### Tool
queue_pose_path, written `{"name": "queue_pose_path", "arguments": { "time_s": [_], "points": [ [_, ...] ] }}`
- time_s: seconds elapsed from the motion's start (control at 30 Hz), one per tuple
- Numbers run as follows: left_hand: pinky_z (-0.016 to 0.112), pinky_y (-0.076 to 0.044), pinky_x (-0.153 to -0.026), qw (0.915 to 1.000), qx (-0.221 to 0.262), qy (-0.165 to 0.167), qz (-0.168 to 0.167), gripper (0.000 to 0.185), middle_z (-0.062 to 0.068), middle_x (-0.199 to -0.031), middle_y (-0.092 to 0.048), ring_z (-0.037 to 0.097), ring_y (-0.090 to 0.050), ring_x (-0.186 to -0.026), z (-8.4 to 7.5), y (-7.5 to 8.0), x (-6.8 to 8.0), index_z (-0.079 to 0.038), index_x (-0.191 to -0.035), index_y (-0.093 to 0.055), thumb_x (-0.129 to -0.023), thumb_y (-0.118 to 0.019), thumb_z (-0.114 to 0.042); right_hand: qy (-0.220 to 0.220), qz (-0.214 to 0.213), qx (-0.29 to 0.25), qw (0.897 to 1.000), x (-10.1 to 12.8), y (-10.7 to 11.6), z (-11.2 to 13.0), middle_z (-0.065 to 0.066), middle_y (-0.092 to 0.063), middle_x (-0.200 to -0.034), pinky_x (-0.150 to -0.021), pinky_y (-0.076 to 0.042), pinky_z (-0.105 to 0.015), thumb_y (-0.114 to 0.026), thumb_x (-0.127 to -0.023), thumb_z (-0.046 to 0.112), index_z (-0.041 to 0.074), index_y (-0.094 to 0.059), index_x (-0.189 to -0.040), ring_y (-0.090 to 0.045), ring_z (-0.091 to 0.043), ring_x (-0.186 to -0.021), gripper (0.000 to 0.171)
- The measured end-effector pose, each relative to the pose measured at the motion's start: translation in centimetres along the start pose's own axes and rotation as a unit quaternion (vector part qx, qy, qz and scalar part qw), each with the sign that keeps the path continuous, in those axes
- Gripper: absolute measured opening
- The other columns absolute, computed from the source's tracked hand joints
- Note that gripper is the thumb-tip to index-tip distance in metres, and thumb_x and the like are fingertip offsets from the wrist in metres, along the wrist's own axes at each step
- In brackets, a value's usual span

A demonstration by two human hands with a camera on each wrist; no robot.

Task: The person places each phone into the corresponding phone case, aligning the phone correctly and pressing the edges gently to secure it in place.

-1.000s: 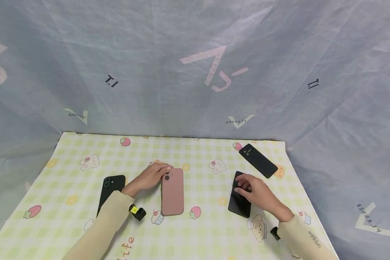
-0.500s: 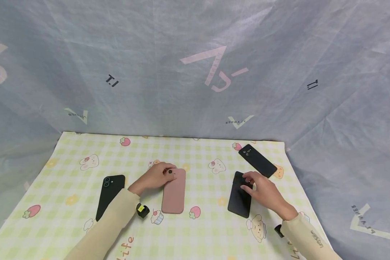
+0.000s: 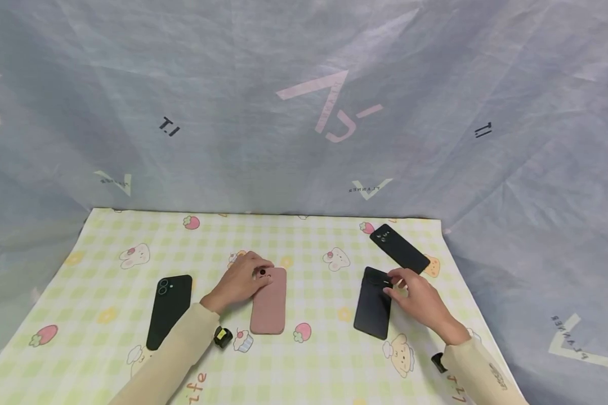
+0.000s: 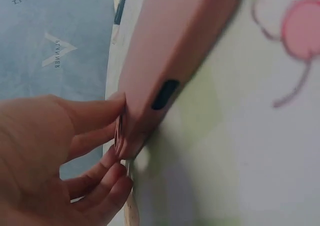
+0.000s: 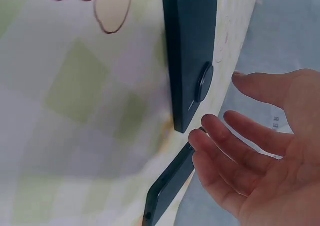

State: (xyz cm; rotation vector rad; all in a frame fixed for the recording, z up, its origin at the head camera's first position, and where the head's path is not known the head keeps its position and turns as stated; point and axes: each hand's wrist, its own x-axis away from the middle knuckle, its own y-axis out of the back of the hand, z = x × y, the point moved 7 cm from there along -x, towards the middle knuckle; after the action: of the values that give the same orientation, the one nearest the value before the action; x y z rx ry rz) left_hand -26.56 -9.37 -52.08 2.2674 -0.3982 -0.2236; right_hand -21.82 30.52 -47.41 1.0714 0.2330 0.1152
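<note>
A pink phone (image 3: 269, 308) lies camera side up on the checked tabletop (image 3: 319, 377). My left hand (image 3: 239, 283) pinches its top end, thumb on the back and fingers at the top edge; in the left wrist view the thumb meets the pink back beside the camera area. To the right, a dark phone (image 3: 372, 315) with a raised round camera bump (image 5: 205, 82) lies back up. By its top right corner is my right hand (image 3: 419, 298), fingers loosely bent and nothing gripped. The right wrist view shows a gap between the thumb and this phone.
A black phone (image 3: 169, 309) with two lenses lies at the left, close beside the left sleeve (image 3: 174, 354). Another black phone (image 3: 399, 247) lies slanted at the back right. A grey-blue printed cloth (image 3: 263, 140) hangs behind the table.
My left thumb has come over onto the pink phone's back, and the phone has shifted slightly. My right hand has drawn from over the dark phone to its top right corner.
</note>
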Motion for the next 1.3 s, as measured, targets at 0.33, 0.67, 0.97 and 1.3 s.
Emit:
{"name": "queue_pose_path", "arguments": {
  "time_s": [0.33, 0.67, 0.97, 1.3],
  "points": [
    [0.055, -0.051, -0.105, 0.9917, -0.125, -0.025, 0.019, 0.043, 0.016, -0.136, -0.06, 0.037, -0.058, -0.126, -2.7, -0.2, 1.0, -0.003, -0.144, -0.066, -0.105, -0.073, -0.023, -0.017, 0.002, 0.01, 1.0, -0.1, -0.1, -1.0, -0.01, -0.071, -0.102, -0.074, -0.058, -0.047, -0.082, -0.096, 0.013, -0.001, -0.071, -0.123, -0.069, -0.03, -0.093, 0.033],
    [0.053, -0.052, -0.106, 0.9909, -0.117, -0.067, -0.005, 0.045, 0.017, -0.14, -0.06, 0.038, -0.058, -0.128, -6.3, -1.6, 2.2, -0.003, -0.142, -0.065, -0.103, -0.074, -0.024, -0.016, -0.016, 0.01, 1.0, -0.8, 0.0, -2.0, -0.007, -0.071, -0.095, -0.07, -0.056, -0.042, -0.081, -0.096, 0.011, -0.003, -0.072, -0.12, -0.069, -0.028, -0.088, 0.028],
    [0.039, -0.053, -0.104, 0.9965, 0.009, -0.043, 0.072, 0.043, 0.0, -0.135, -0.065, 0.016, -0.062, -0.121, -10.2, -6.0, 2.2, -0.014, -0.143, -0.065, -0.105, -0.072, -0.033, -0.026, -0.048, 0.009, 0.998, -1.9, 1.1, -3.5, -0.007, -0.071, -0.093, -0.068, -0.053, -0.036, -0.076, -0.103, 0.019, -0.001, -0.075, -0.115, -0.065, -0.02, -0.08, 0.023],
    [0.034, -0.055, -0.097, 0.9953, 0.024, -0.034, 0.087, 0.051, 0.002, -0.125, -0.064, 0.014, -0.063, -0.11, -15.1, -10.5, -1.0, -0.009, -0.143, -0.064, -0.104, -0.072, -0.041, -0.036, -0.105, 0.017, 0.994, -3.9, 1.7, -6.3, -0.025, -0.062, -0.116, -0.085, -0.053, -0.062, -0.068, -0.108, 0.029, -0.004, -0.073, -0.121, -0.063, -0.041, -0.101, 0.036]
  ]
}}
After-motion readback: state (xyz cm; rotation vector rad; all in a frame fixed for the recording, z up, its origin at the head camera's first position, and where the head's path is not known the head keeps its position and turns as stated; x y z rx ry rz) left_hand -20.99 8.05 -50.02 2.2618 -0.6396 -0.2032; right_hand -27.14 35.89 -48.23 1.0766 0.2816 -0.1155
